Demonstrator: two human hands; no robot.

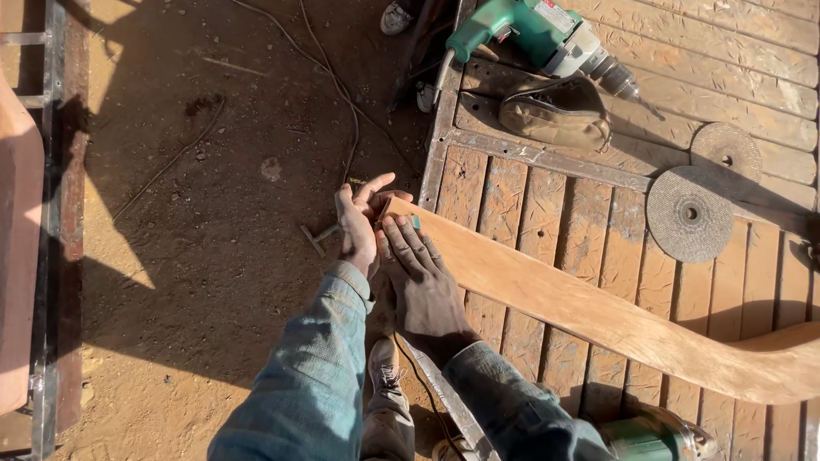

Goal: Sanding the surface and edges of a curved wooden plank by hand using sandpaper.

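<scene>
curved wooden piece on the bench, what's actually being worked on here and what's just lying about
In hand:
curved wooden piece, its end at the bench edge
left hand at that end
right hand flat on it

Lying about:
green drill
two grinding discs
tan pouch
second green power tool
cables on the ground

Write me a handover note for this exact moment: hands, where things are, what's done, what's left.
Left hand: open, at the tip of the curved plank.
Right hand: flat on the plank's end, pressing it to the bench.
Small item between the hands, too small to tell.
Drill, cloth pouch and two discs lie farther along the bench.
Done: plank laid across the bench.
Left: unclear; no tool in hand.
</scene>
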